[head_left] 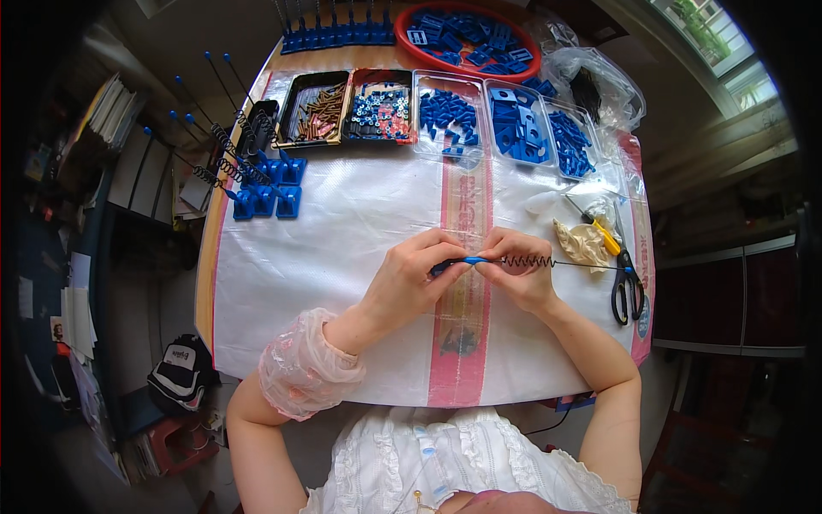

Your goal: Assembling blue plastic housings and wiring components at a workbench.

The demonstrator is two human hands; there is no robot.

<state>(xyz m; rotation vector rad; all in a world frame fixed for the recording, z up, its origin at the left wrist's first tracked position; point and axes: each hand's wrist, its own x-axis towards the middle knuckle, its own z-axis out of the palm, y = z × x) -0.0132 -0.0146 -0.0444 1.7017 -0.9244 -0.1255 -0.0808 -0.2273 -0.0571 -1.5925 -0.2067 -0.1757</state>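
The head camera looks down at a table with a white woven sheet (342,248) on it. The left hand (407,278) pinches the blue end of a thin rod with a spring (514,261) on it. The right hand (518,270) pinches the rod too, just beside the spring. The rod lies flat above the middle of the sheet, pointing right toward black scissors (628,287). Trays of blue parts (488,124) sit at the far edge. Finished blue pieces with springs (261,184) lie far left.

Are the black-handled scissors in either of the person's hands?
No, the scissors lie on the white sheet right of the right hand.
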